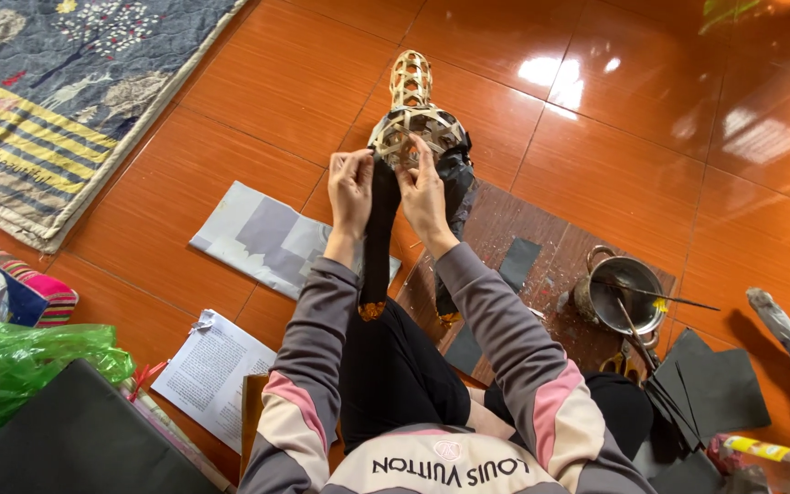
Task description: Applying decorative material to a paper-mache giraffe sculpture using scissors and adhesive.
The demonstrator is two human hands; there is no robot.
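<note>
A woven bamboo frame [411, 101], shaped like a bottle with a narrow neck, stands on the orange tiled floor in front of me. Its lower part is covered with black paper [458, 183]. My left hand [351, 190] and my right hand [422, 187] meet at the front of the frame, pressing a long black paper strip [378, 247] against it. The strip hangs down towards my lap. Both hands pinch the strip's top edge, fingers close together.
A metal pot [628, 293] with sticks in it sits to the right on a dark wooden board [541, 274]. Black paper pieces [710, 389] lie near it. Newspaper sheets [267, 238], a printed page [212, 370], a green plastic bag [20, 352] and a patterned rug [57, 91] lie left.
</note>
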